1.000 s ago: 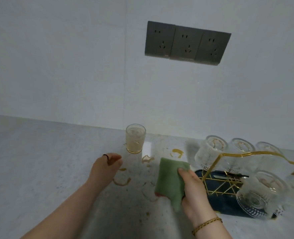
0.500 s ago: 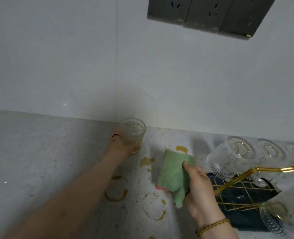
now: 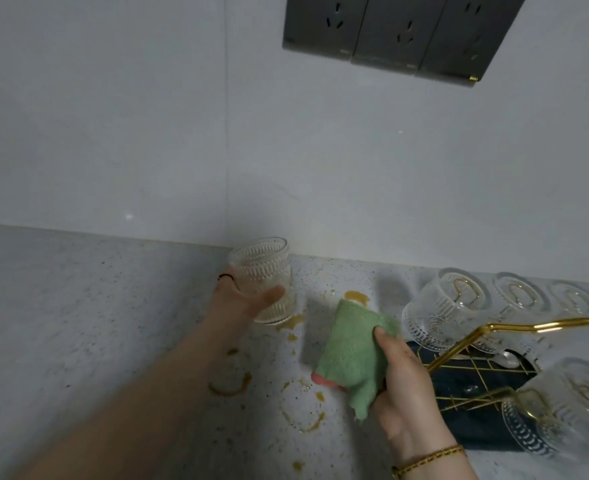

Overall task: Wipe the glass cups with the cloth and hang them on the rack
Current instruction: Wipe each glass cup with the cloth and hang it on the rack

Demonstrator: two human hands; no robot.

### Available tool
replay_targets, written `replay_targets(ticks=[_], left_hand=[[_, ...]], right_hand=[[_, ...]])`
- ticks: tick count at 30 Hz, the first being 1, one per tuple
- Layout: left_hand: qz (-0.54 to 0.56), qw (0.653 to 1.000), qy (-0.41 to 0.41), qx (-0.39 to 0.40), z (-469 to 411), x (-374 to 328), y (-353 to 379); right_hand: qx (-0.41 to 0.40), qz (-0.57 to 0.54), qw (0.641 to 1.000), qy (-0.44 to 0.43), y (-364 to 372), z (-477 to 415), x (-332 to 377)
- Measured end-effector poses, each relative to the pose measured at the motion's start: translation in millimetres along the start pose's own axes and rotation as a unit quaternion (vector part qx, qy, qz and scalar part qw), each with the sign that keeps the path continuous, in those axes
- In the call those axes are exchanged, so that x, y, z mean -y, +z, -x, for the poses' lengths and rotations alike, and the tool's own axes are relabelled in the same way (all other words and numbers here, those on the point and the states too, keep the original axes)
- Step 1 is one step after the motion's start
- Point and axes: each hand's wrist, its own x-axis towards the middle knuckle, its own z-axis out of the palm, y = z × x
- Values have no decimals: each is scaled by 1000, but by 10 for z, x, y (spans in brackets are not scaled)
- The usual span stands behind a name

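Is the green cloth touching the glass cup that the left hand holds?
Apart. The head view shows a strip of stained counter between the green cloth, held in the right hand, and the glass cup gripped by the left hand.

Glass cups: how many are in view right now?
5. One glass cup is gripped by the left hand; three hang in a row along the rack's far side; one hangs on its near right side. Others may lie beyond the right edge.
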Motion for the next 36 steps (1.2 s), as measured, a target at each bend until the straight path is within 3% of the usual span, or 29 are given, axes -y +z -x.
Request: replay_targets(ticks=[5, 9, 14, 15, 17, 20, 21, 22, 26, 28, 29, 32, 34, 36], left_hand=[[115, 989, 31, 86, 897, -293, -93], [132, 988, -19, 75, 1387, -220, -18], [149, 988, -8, 37, 1755, -282, 37], [154, 987, 6, 42, 1806, -309, 22], [168, 984, 8, 58, 1864, -347, -6], [233, 964, -39, 119, 1979, -358, -18], [256, 955, -46, 144, 2031, -365, 7], [282, 943, -40, 171, 2082, -351, 38], [316, 926, 33, 206, 2223, -385, 160], [266, 944, 55, 189, 2279, -448, 186], [244, 951, 61, 180, 2318, -491, 191], [208, 968, 57, 124, 2380, -591, 210], [177, 978, 59, 91, 2403, -633, 223], [151, 983, 49, 88, 2401, -668, 233]], right_hand=[[-7, -33, 998, -54, 19, 334, 100], [40, -4, 990, -138, 69, 735, 168], [150, 156, 941, -261, 38, 1149, 31], [185, 211, 914, -291, -6, 1202, -19], [221, 332, 830, -391, -76, 1292, -102], [180, 444, 662, -577, -227, 1306, -123], [172, 453, 622, -615, -269, 1307, -97], [164, 450, 605, -636, -290, 1301, -82], [208, 415, 636, -616, -346, 1394, -51], [209, 407, 646, -611, -384, 1444, -72], [210, 397, 673, -588, -406, 1443, -89], [272, 298, 857, -322, -409, 1480, 17], [281, 250, 899, -224, -444, 1465, 107], [257, 252, 903, -236, -467, 1522, 100]])
